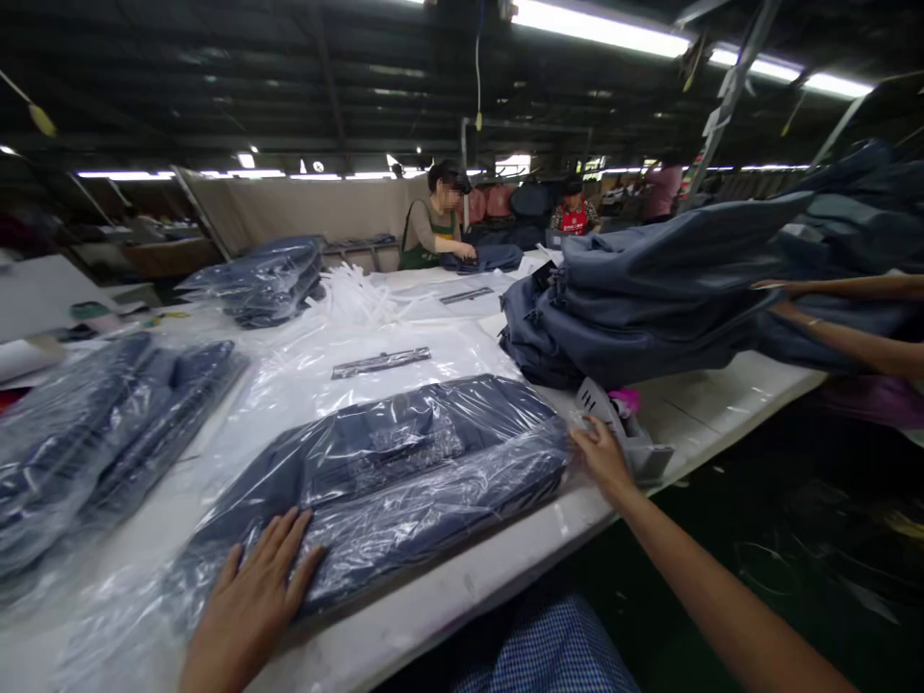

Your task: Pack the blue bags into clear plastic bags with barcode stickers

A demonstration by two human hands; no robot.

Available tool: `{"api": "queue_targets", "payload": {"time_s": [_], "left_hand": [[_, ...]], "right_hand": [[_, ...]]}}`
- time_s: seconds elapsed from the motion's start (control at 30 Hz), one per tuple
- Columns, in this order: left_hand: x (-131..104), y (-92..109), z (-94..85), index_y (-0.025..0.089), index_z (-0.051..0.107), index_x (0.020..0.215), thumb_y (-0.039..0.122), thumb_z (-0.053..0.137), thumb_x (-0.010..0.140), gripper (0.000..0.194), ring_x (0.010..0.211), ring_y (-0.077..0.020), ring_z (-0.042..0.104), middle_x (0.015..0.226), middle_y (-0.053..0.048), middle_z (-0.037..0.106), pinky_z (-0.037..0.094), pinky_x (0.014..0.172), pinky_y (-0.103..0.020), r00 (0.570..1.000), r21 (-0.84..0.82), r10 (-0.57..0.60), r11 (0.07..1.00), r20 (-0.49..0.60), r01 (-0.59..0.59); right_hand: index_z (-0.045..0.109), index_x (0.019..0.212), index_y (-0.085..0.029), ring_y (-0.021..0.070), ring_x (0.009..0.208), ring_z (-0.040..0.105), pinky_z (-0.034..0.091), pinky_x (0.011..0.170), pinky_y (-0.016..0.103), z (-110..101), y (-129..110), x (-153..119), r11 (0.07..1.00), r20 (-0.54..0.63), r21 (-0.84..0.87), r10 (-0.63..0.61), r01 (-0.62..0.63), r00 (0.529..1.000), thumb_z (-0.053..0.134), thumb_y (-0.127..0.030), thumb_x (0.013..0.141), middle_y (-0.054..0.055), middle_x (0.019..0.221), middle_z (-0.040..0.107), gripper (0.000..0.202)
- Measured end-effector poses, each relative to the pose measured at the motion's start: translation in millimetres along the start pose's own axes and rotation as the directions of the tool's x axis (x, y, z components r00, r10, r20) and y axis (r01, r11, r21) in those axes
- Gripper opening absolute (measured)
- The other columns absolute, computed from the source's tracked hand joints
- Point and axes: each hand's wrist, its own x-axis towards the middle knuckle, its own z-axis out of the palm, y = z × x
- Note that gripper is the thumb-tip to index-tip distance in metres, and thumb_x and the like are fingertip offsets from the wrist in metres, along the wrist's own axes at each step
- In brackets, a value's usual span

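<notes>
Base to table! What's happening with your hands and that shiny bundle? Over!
Left hand open, palm down on plastic-wrapped blue bundle. Right hand at bundle's right end; pinch unclear. Unwrapped blue pile beyond right hand.

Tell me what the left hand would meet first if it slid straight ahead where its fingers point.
The left hand would first meet more of the plastic-wrapped blue bundle it rests on; beyond that, probably the shiny plastic behind, though depth is hard to judge.
</notes>
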Motion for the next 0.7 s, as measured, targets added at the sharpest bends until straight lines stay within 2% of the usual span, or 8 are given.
{"api": "queue_targets", "payload": {"time_s": [0.07,0.13,0.23,0.33,0.4,0.47,0.6,0.7], "left_hand": [[0,1,1.2,0.033,0.06,0.127,0.006,0.031,0.084,0.058,0.139,-0.036,0.033,0.153,-0.006,0.037,0.034,0.104,-0.067,1.0,-0.013,0.0,1.0,-0.008,-0.001],[-1,0,5.3,0.033,0.059,0.128,0.006,0.031,0.084,0.059,0.14,-0.0365,0.031,0.154,-0.007,0.036,0.034,0.104,-0.068,1.0,-0.011,0.013,1.0,-0.013,-0.013],[-4,-2,10.8,0.033,0.058,0.13,0.005,0.032,0.082,0.061,0.142,-0.0364,0.026,0.154,-0.006,0.035,0.032,0.104,-0.068,1.0,-0.013,0.01,1.0,-0.011,-0.01],[-4,-1,10.1,0.033,0.058,0.129,0.005,0.032,0.082,0.061,0.144,-0.0359,0.024,0.154,-0.005,0.036,0.031,0.105,-0.068,1.0,-0.024,-0.002,1.0,-0.003,0.002],[-4,1,7.9,0.032,0.058,0.129,0.006,0.032,0.082,0.06,0.144,-0.0357,0.023,0.154,-0.005,0.036,0.03,0.106,-0.067,1.0,-0.031,-0.012,0.999,-0.002,0.012],[-3,3,7.0,0.032,0.058,0.129,0.006,0.031,0.083,0.06,0.144,-0.0353,0.023,0.153,-0.005,0.037,0.03,0.107,-0.067,1.0,-0.037,-0.024,0.999,-0.014,0.023],[-3,1,10.6,0.035,0.06,0.127,0.009,0.03,0.084,0.059,0.143,-0.0351,0.027,0.151,-0.003,0.041,0.033,0.104,-0.067,0.998,-0.047,-0.017,0.999,-0.052,0.015],[-1,2,10.8,0.034,0.063,0.124,0.01,0.028,0.085,0.057,0.142,-0.0351,0.029,0.15,-0.004,0.042,0.034,0.103,-0.068,0.997,-0.082,-0.038,0.996,-0.064,0.033]], "right_hand": [[0.044,0.136,-0.02,0.024,0.097,0.067,0.055,0.081,0.037,-8,-13,-11,0.993,-0.102,-0.026,-0.119,0.117,0.988,0.056,-0.048,0.085,0.011,0.114,0.067,0.059],[0.048,0.135,-0.023,0.0254,0.119,0.056,0.045,0.101,0.043,-13,-34,-21,0.932,-0.141,-0.166,-0.345,0.321,0.928,0.054,-0.043,0.09,0.011,0.133,0.057,0.05],[0.059,0.126,-0.026,0.0271,0.135,0.04,0.027,0.114,0.049,-10,-69,-23,0.68,0.106,-0.432,-0.614,0.592,0.782,0.049,-0.036,0.094,0.007,0.142,0.051,0.035],[0.064,0.12,-0.026,0.0291,0.132,0.042,0.018,0.114,0.056,2,-91,-2,0.489,0.425,-0.497,-0.583,0.717,0.693,0.052,-0.036,0.094,0.008,0.129,0.062,0.03],[0.07,0.105,-0.027,0.0269,0.116,0.056,0.017,0.112,0.058,9,-94,17,0.475,0.597,-0.422,-0.495,0.772,0.631,0.056,-0.037,0.092,0.006,0.108,0.07,0.022],[0.073,0.089,-0.026,0.0227,0.098,0.063,0.026,0.109,0.053,15,-93,34,0.536,0.688,-0.324,-0.431,0.779,0.583,0.059,-0.039,0.09,0.003,0.094,0.072,0.019],[0.073,0.083,-0.024,0.021,0.086,0.064,0.045,0.086,0.036,21,-81,50,0.666,0.661,-0.297,-0.374,0.684,0.651,0.063,-0.045,0.085,0.003,0.087,0.071,0.023],[0.073,0.091,-0.024,0.0238,0.092,0.063,0.046,0.088,0.038,25,-73,49,0.634,0.634,-0.36,-0.372,0.685,0.678,0.068,-0.044,0.081,0.004,0.093,0.071,0.023]]}}
